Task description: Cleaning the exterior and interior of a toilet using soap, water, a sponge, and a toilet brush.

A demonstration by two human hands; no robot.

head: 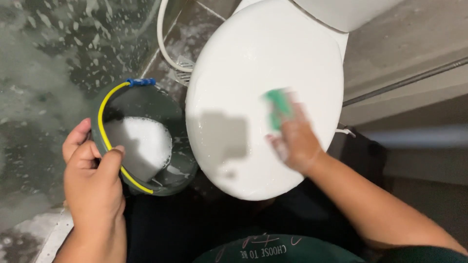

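- Left hand: closed around the rim of the bucket, thumb over the edge, fingers on the outer wall.
- Bucket: dark green, with a yellow handle and blue grip; it holds white foam. It stands on the wet floor, touching or just beside the left side of the toilet.
- Right hand: blurred, fingers closed on a green sponge, pressed flat against the lid.
- Lid: white, shut, wet and soapy near its front edge.
- Hose: white, running along the floor behind the bucket.
- Wall: grey, to the right of the toilet.
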